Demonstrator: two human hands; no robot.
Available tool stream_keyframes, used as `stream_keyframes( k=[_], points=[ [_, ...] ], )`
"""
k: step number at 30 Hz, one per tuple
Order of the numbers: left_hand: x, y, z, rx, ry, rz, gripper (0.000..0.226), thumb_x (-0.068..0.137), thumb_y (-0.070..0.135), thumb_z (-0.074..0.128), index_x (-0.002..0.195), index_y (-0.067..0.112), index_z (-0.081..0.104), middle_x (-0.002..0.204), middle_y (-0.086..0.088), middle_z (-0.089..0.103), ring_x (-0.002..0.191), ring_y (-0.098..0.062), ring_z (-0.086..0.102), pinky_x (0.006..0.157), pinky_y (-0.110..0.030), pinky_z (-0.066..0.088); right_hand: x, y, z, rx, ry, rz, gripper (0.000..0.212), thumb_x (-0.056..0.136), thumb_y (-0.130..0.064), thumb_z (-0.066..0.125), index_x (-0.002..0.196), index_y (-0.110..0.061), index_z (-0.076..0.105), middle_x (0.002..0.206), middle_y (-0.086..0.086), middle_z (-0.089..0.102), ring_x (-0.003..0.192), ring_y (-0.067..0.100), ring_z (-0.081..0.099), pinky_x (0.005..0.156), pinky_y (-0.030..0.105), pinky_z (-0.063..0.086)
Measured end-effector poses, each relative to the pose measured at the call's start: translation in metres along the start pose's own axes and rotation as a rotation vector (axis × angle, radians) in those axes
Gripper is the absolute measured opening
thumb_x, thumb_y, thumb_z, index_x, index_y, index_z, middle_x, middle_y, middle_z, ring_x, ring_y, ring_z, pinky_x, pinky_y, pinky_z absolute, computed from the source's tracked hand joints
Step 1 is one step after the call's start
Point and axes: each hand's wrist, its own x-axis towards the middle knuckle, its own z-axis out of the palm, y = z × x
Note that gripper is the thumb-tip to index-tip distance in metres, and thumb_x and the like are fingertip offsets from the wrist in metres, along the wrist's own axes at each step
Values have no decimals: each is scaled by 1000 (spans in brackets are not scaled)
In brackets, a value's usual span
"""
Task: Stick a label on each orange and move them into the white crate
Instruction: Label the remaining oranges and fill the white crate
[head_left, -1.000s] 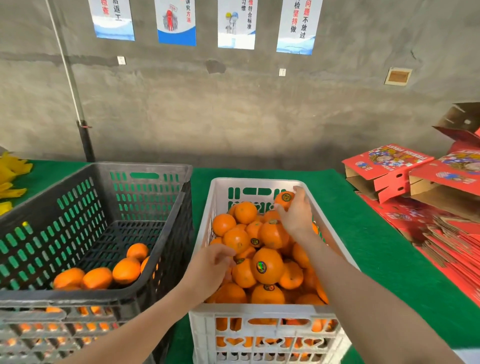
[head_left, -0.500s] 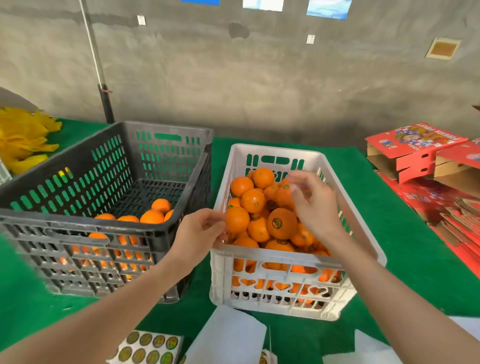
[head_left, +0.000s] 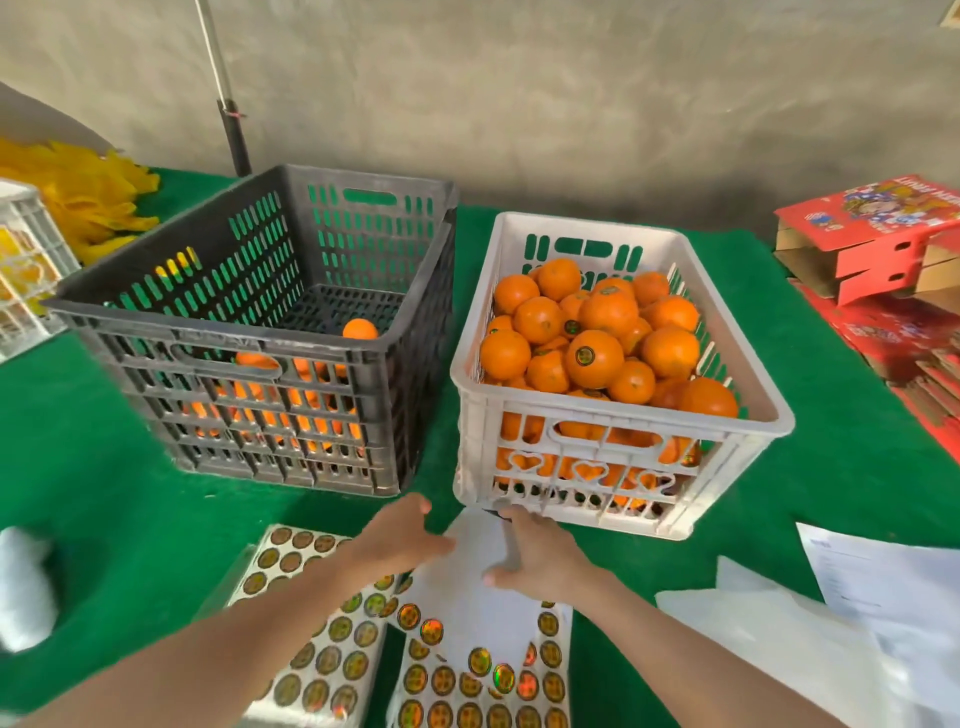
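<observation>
A green-covered bench (head_left: 78, 467) carries a black crate (head_left: 218, 332) towards its far left and a white crate (head_left: 587, 224) just beside it on the right. The white crate is heaped with labelled oranges (head_left: 594, 358), while a few unlabelled oranges (head_left: 360, 328) remain low in the black one. The label sheets (head_left: 322, 665) lie lengthwise at the near edge, directly under both hands. The left hand (head_left: 400, 540) hovers with loose, straight fingers, holding nothing. The right hand (head_left: 540, 561) rests on the peeled backing; whether it pinches anything is unclear. The remaining fruit lies ahead and left, likely nearer the left hand.
</observation>
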Motion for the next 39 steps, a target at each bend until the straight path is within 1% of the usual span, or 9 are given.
stream_keyframes(
  k=[3,6,10,13,17,21,25,28,39],
  points=[
    [-1,-11,15,191,-31,-43,76,80,44,69,142,17,36,138,-6,48,130,-27,39,108,-41,34,-1,-1,5,135,130,-54,54,87,-13,59,135,-20,36,119,6,58,109,21,55,89,27,42],
    [-2,-8,15,61,-45,-12,69,73,35,78,132,20,45,129,-1,54,118,-21,48,100,-36,39,-6,-2,-5,283,217,-134,41,90,-2,52,125,-20,43,108,0,57,96,16,55,82,24,42],
    [-8,-7,6,-244,-174,-52,26,74,16,80,97,10,69,92,-4,73,87,-21,69,77,-29,55,-16,-3,-24,278,419,-177,36,88,-3,57,121,-16,48,108,6,59,99,24,56,85,30,43],
    [-13,-5,6,-446,-181,-126,24,78,17,77,99,9,69,90,-8,75,87,-26,70,80,-38,56,-32,-12,-23,84,692,-350,25,79,-6,71,103,-7,65,112,15,58,106,31,54,90,38,44],
    [-19,-2,9,-626,-231,-163,28,81,18,75,104,4,68,92,-12,75,89,-31,70,75,-39,57,-52,-31,-7,-34,787,-475,18,72,-22,76,88,-17,71,131,18,48,125,34,38,102,49,35],
    [-25,-1,7,-804,-359,-180,27,85,13,68,109,2,66,102,-20,72,97,-36,68,89,-44,53,-61,-42,3,-191,772,-400,12,73,-29,71,85,-30,71,140,17,45,133,37,29,106,55,21],
    [-30,1,5,-933,-431,-158,27,86,8,54,112,2,60,90,-19,69,81,-31,65,76,-37,53,-68,-45,14,-29,676,-448,20,62,-16,86,77,-19,73,89,2,63,87,25,61,76,41,54],
    [-31,1,4,-989,-411,-147,29,88,2,48,116,2,56,95,-21,65,82,-32,63,74,-38,53,-70,-46,13,22,632,-449,21,60,-10,87,74,-17,73,75,-1,60,71,19,61,68,27,52],
    [-30,5,6,-818,-275,-154,27,79,-15,61,105,-9,63,109,-31,63,91,-39,65,77,-42,55,-73,-48,12,227,460,-378,7,78,-14,71,83,-10,75,83,2,63,74,12,57,70,24,49]
  ],
)
